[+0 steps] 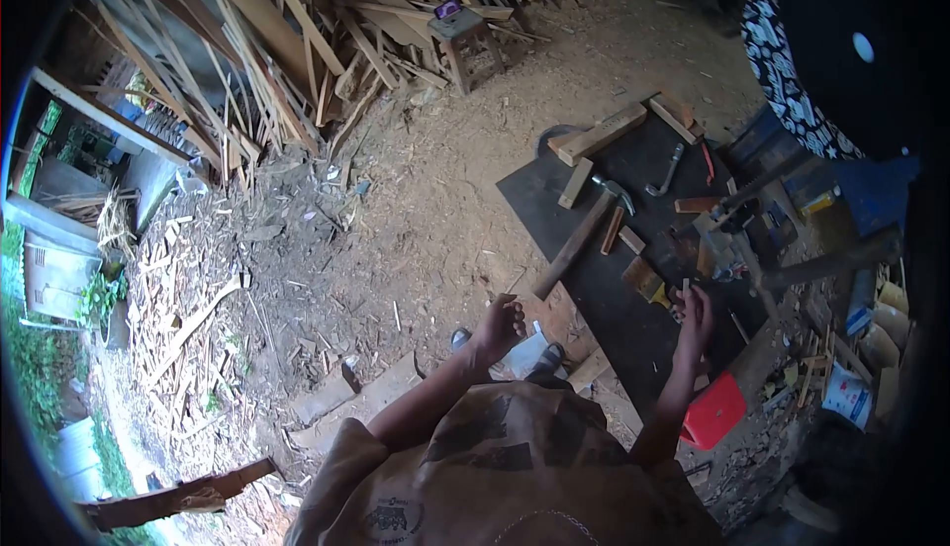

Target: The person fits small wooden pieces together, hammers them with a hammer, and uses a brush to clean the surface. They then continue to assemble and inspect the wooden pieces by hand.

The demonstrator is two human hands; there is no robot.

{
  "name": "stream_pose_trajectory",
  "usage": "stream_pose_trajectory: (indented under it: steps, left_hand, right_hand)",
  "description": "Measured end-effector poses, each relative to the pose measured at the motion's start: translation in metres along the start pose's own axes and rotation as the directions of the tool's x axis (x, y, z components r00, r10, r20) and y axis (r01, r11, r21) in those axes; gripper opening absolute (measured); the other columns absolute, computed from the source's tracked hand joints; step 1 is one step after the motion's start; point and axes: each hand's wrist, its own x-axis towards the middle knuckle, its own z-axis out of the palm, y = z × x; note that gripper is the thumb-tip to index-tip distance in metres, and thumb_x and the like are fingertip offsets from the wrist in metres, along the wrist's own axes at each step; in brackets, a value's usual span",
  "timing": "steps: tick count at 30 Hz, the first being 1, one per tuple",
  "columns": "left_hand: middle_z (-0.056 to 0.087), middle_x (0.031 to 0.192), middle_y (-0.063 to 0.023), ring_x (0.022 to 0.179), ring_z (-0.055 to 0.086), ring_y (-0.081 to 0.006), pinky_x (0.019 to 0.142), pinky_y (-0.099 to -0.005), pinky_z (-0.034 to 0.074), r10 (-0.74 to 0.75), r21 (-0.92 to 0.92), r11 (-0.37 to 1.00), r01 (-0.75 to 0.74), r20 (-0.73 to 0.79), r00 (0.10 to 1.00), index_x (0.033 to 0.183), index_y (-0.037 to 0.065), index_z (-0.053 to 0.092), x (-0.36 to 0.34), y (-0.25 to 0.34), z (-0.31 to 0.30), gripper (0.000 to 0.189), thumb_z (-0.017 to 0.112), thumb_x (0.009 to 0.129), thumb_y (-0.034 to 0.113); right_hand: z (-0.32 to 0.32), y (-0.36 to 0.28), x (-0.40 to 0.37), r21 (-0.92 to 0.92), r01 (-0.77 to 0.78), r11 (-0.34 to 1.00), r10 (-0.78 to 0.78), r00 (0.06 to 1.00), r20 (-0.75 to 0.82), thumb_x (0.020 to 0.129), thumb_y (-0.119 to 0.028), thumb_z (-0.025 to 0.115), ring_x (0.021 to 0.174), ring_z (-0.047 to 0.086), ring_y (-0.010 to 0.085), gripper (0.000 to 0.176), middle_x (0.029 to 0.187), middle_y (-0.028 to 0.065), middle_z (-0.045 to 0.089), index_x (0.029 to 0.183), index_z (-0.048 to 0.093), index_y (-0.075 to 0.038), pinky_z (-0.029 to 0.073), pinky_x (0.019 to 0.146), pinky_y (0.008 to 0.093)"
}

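Observation:
My left hand [498,326] is closed in front of my body, left of the dark tabletop [633,338]; what its fingers hold, if anything, I cannot make out. Over the near part of the tabletop, my right hand [697,314] pinches a small piece of wood [686,287]. Just left of that hand lies a brush [648,279] with a yellow handle. A claw hammer [584,232] lies along the left side, its wooden handle pointing toward my left hand. Near its head are a small reddish wood block [613,230] and a paler one [631,239].
Wooden blocks [606,134] and a metal wrench-like tool [666,170] lie at the tabletop's far end. A red plastic object [713,411] stands at the near right. Leaning planks [267,61] and a small stool [465,46] are at the back. Wood scraps litter the ground.

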Motion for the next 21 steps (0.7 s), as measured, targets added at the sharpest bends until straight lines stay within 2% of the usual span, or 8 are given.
stream_pose_trajectory:
  steps: [4, 6, 7, 8, 9, 12, 14, 21]
  left_hand:
    - [0.05, 0.07, 0.0019, 0.061, 0.046, -0.0142, 0.06, -0.0302, 0.041, 0.033, 0.0, 0.999, -0.033, -0.011, 0.999, 0.085, 0.014, 0.058, -0.023, 0.03, -0.021, 0.022, 0.061, 0.099, 0.032]
    - [0.052, 0.077, 0.0015, 0.067, 0.047, -0.0146, 0.062, -0.0308, 0.042, 0.015, -0.011, 1.0, -0.014, 0.04, 0.999, 0.096, 0.013, 0.061, -0.022, 0.041, -0.061, 0.018, 0.062, 0.099, 0.031]
    - [0.055, 0.087, 0.0011, 0.073, 0.051, -0.0144, 0.065, -0.0316, 0.044, 0.144, -0.014, 0.99, -0.144, 0.08, 0.986, 0.108, 0.012, 0.06, -0.027, 0.042, -0.075, 0.019, 0.062, 0.1, 0.03]
    - [0.057, 0.091, 0.0012, 0.078, 0.053, -0.0145, 0.07, -0.0326, 0.046, 0.262, -0.01, 0.965, -0.263, 0.125, 0.957, 0.112, 0.012, 0.059, -0.033, 0.042, -0.082, 0.022, 0.06, 0.102, 0.031]
    - [0.058, 0.096, 0.0013, 0.084, 0.055, -0.0145, 0.075, -0.0337, 0.048, 0.375, 0.051, 0.921, -0.386, 0.145, 0.916, 0.116, 0.012, 0.059, -0.045, 0.045, -0.076, 0.025, 0.058, 0.103, 0.033]
    - [0.064, 0.103, 0.0014, 0.089, 0.06, -0.0137, 0.077, -0.0333, 0.052, 0.413, 0.05, 0.91, -0.412, 0.006, 0.911, 0.117, 0.013, 0.061, -0.049, 0.059, -0.087, 0.027, 0.059, 0.103, 0.035]
    - [0.061, 0.087, 0.0046, 0.075, 0.056, -0.0131, 0.069, -0.0309, 0.047, 0.222, -0.054, 0.972, -0.227, -0.083, 0.971, 0.1, 0.016, 0.063, -0.057, 0.077, -0.09, 0.024, 0.055, 0.103, 0.038]
    - [0.056, 0.081, 0.0037, 0.074, 0.052, -0.0122, 0.067, -0.0296, 0.044, 0.255, -0.002, 0.967, -0.255, -0.048, 0.966, 0.102, 0.016, 0.06, -0.059, 0.075, -0.066, 0.024, 0.047, 0.107, 0.035]
  right_hand:
    - [0.101, 0.047, 0.004, 0.617, -0.272, 0.738, 0.351, 0.936, -0.007, 0.104, -0.034, 0.064, 0.087, 0.052, 0.0079, 0.03, 0.118, -0.003, 0.066, 0.126, 0.066, -0.015, 0.043, 0.086, 0.0255]
    - [0.206, -0.067, -0.097, 0.205, -0.03, 0.978, -0.032, 0.955, 0.294, 0.101, -0.035, 0.069, 0.097, 0.058, 0.0134, 0.045, 0.126, 0.0034, 0.062, 0.136, 0.06, -0.008, 0.046, 0.09, 0.0303]
    - [0.234, -0.094, -0.144, 0.183, 0.125, 0.975, -0.218, 0.686, 0.694, 0.095, -0.034, 0.077, 0.115, 0.062, 0.0232, 0.068, 0.146, 0.0131, 0.055, 0.149, 0.05, -0.003, 0.048, 0.097, 0.038]
    - [0.257, -0.135, -0.181, 0.149, 0.763, 0.629, -0.542, 0.294, 0.787, 0.09, -0.031, 0.083, 0.129, 0.059, 0.0328, 0.086, 0.159, 0.0204, 0.046, 0.158, 0.039, -0.002, 0.049, 0.101, 0.0438]
    - [0.271, -0.155, -0.204, 0.178, 0.84, 0.512, -0.489, 0.115, 0.865, 0.09, -0.031, 0.082, 0.133, 0.057, 0.0398, 0.086, 0.162, 0.025, 0.04, 0.158, 0.038, -0.002, 0.05, 0.101, 0.0462]
    - [0.299, -0.117, -0.209, 0.086, 0.555, 0.827, -0.276, 0.268, 0.923, 0.093, -0.03, 0.077, 0.118, 0.065, 0.0393, 0.074, 0.137, 0.0207, 0.063, 0.156, 0.044, -0.006, 0.049, 0.099, 0.0455]
    - [0.307, -0.105, -0.191, 0.057, 0.796, 0.603, -0.381, 0.224, 0.897, 0.094, -0.02, 0.073, 0.115, 0.067, 0.0371, 0.05, 0.126, 0.0193, 0.068, 0.14, 0.059, -0.003, 0.051, 0.098, 0.0471]
    - [0.296, -0.073, -0.176, 0.021, 0.73, 0.683, -0.214, 0.173, 0.961, 0.09, -0.011, 0.075, 0.113, 0.066, 0.0362, 0.045, 0.126, 0.0159, 0.068, 0.132, 0.064, -0.005, 0.052, 0.097, 0.0451]
